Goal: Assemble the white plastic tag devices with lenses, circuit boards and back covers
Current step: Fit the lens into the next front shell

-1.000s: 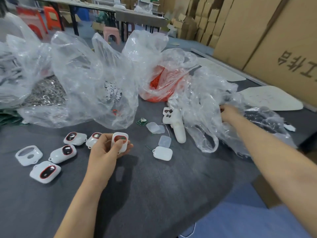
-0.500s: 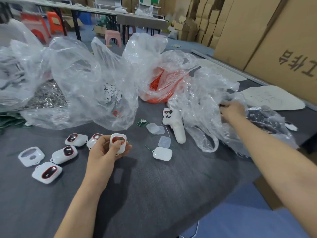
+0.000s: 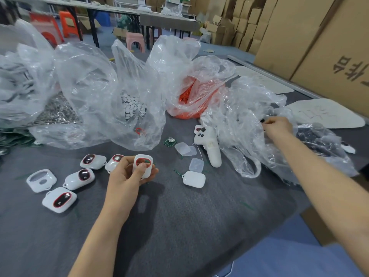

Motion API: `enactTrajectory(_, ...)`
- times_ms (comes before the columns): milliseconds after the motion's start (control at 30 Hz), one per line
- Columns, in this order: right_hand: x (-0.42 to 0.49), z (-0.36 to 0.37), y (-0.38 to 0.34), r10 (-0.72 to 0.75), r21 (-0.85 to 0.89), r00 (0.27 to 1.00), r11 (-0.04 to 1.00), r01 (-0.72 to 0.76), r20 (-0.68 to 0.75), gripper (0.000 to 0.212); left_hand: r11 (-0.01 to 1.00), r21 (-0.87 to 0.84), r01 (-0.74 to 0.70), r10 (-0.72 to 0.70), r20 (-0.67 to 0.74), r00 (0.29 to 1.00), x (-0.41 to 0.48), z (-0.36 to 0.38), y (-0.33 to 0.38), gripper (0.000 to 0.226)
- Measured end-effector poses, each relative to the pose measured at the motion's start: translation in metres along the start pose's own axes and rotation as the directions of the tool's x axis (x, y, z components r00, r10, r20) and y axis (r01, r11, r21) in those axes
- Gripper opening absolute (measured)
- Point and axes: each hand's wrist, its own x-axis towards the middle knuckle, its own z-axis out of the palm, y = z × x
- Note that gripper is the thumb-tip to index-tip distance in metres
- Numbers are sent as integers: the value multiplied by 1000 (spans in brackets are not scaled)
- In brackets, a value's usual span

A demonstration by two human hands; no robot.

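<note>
On the head camera I see the left hand gripping a white plastic tag shell with a red-rimmed oval opening, thumb on its face, above the middle of the dark grey felt desk. The right hand is curled in a crumpled clear plastic bag near the desk's right edge, pinching a small dark piece. Four finished white tags with dark lenses and an empty white shell lie toward the left edge. A small green circuit board and a white back cover lie between the hands.
</note>
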Motion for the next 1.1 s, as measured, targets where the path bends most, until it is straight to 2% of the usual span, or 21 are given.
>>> enactTrajectory(133, -1, 0, -2, 29, 15, 999, 999, -28, -22, 30, 1000, 12, 7, -7, -3, 1000, 0, 0, 1, 14)
enactTrajectory(300, -7, -1, -5, 16, -6, 999, 1000, -16, -28, 19, 1000, 12, 14, -14, 5, 1000, -1, 0, 2, 13)
enactTrajectory(433, -11, -2, -10, 20, 16, 999, 1000, -20, -26, 21, 1000, 7, 17, -17, 7, 1000, -1, 1, 3, 13)
enactTrajectory(533, -16, -3, -15, 17, 8, 1000, 1000, -17, -15, 11, 1000, 0, 23, -23, 9, 1000, -1, 1, 3, 12)
enactTrajectory(667, -19, -2, -15, 30, 54, 1000, 998, -30, -2, 23, 1000, -13, 23, -22, 19, 1000, -1, 0, 3, 12)
enactTrajectory(733, -19, -1, -16, 24, 37, 1000, 999, -23, -14, 18, 1000, -16, 19, -19, 18, 1000, -1, 0, 3, 14)
enactTrajectory(767, -20, -2, -16, -1, 2, 999, 1000, 1, -35, 13, 1000, -17, 18, -17, 19, 1000, -1, 0, 3, 14)
enactTrajectory(833, -23, -4, -18, -131, -184, 981, 977, 104, -142, 9, 999, -35, 13, -12, 29, 1000, -1, 1, 3, 19)
enactTrajectory(900, -30, -9, -21, -331, -316, 896, 919, 235, -296, 8, 998, -56, 8, -5, 39, 999, -1, 2, 3, 27)
enactTrajectory(967, -48, -12, -30, -412, -205, 791, 911, 357, -452, 13, 998, -67, -8, 10, 37, 999, -1, 1, 2, 32)
enactTrajectory(1033, -84, -6, -48, -393, 74, 733, 855, 514, -555, 10, 998, -61, -11, 13, 37, 999, -1, 1, 2, 35)
enactTrajectory(1067, -109, 4, -58, -400, 224, 747, 784, 579, -531, 4, 998, -56, -8, 10, 42, 999, 0, 0, 1, 36)
enactTrajectory(1100, -135, 18, -68, -421, 392, 799, 710, 585, -430, 6, 999, -48, -4, 6, 48, 999, 0, 0, 1, 37)
